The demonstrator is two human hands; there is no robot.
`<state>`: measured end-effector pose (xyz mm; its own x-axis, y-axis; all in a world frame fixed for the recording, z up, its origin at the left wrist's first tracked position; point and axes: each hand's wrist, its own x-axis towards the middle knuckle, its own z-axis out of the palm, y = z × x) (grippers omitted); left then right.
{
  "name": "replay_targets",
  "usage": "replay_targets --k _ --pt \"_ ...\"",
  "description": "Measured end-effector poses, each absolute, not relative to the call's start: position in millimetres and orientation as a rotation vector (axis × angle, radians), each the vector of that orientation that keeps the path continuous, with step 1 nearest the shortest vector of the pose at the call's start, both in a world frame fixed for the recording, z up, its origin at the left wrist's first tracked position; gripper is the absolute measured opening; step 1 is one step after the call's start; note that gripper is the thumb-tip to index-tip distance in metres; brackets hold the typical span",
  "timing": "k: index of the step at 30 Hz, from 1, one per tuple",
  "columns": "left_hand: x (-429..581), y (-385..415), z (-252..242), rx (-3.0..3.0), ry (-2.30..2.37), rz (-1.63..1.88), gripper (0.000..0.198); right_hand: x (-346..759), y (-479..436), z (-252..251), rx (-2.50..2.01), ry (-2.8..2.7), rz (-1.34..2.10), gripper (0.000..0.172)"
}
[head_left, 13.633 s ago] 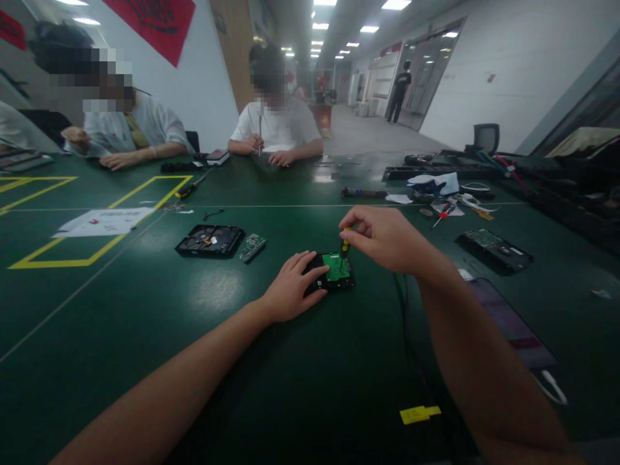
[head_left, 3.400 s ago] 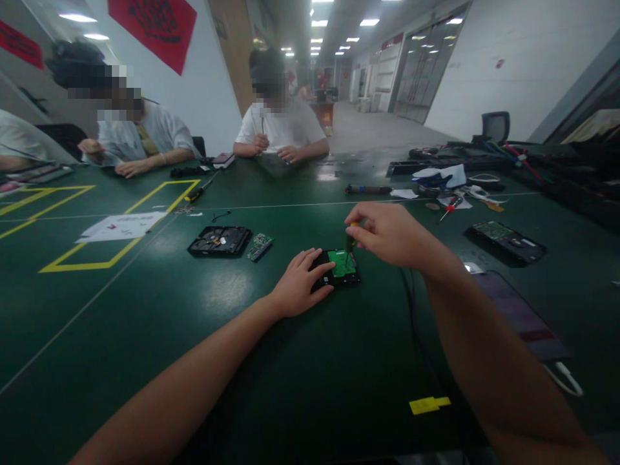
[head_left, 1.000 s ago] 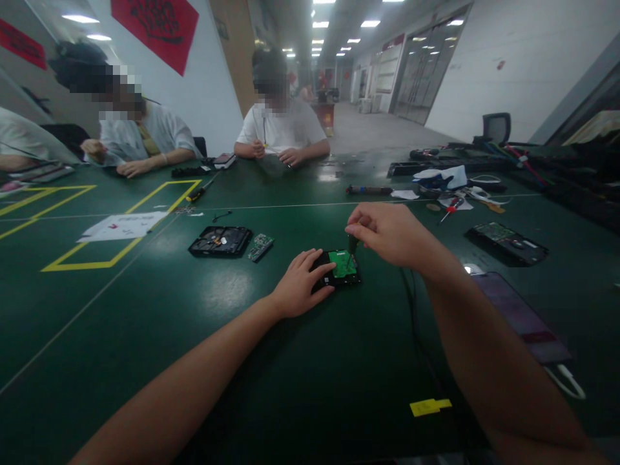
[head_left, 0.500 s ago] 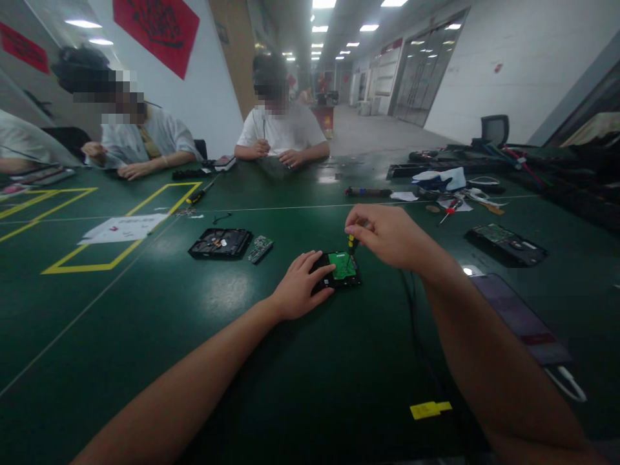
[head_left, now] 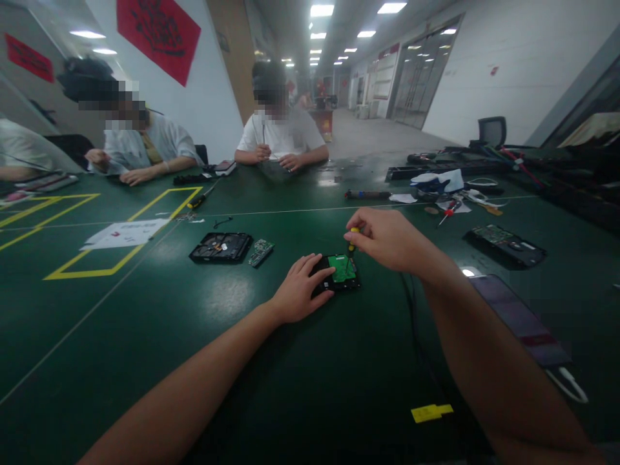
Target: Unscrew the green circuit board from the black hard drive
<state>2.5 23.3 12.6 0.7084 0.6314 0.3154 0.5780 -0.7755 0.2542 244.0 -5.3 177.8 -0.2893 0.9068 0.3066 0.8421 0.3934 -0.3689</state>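
A black hard drive (head_left: 329,282) with a green circuit board (head_left: 341,268) on its upper face lies on the green table in front of me. My left hand (head_left: 303,287) grips its left end, fingers spread over the top and thumb along the near edge. Above the right part of the board, my right hand (head_left: 380,239) pinches a small yellow-and-black screwdriver (head_left: 352,243). The screwdriver stands nearly upright, its thin shaft pointing down to the board; whether the tip sits in a screw is too small to tell.
Left of the drive lie another opened drive (head_left: 221,248) and a loose circuit board (head_left: 261,252). A further drive (head_left: 506,245) and a phone (head_left: 520,316) are at right. A yellow-handled screwdriver (head_left: 197,199) lies farther back. Two people sit across the table (head_left: 232,361).
My right hand sits slightly lower, and more of the screwdriver's yellow handle shows between its fingers. The left hand keeps its hold on the drive. The camera view has tilted slightly.
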Motion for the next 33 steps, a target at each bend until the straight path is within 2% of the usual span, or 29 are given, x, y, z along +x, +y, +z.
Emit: replay_targets --k 4,17,27,33 --pt "1.9 24.4 10.8 2.779 0.989 0.577 0.058 244.8 -5.6 178.6 -1.444 -2.247 0.181 0.016" --pt "2.7 23.7 10.9 2.794 0.978 0.584 0.057 244.8 -10.1 179.9 -1.441 -2.204 0.221 0.025" --pt "2.4 25.1 7.9 2.806 0.974 0.602 0.057 242.9 -3.6 169.6 -1.455 -2.165 0.066 0.008" --pt "3.0 25.1 7.4 2.791 0.969 0.634 0.057 246.9 -5.5 140.0 -1.396 -2.061 0.081 0.025"
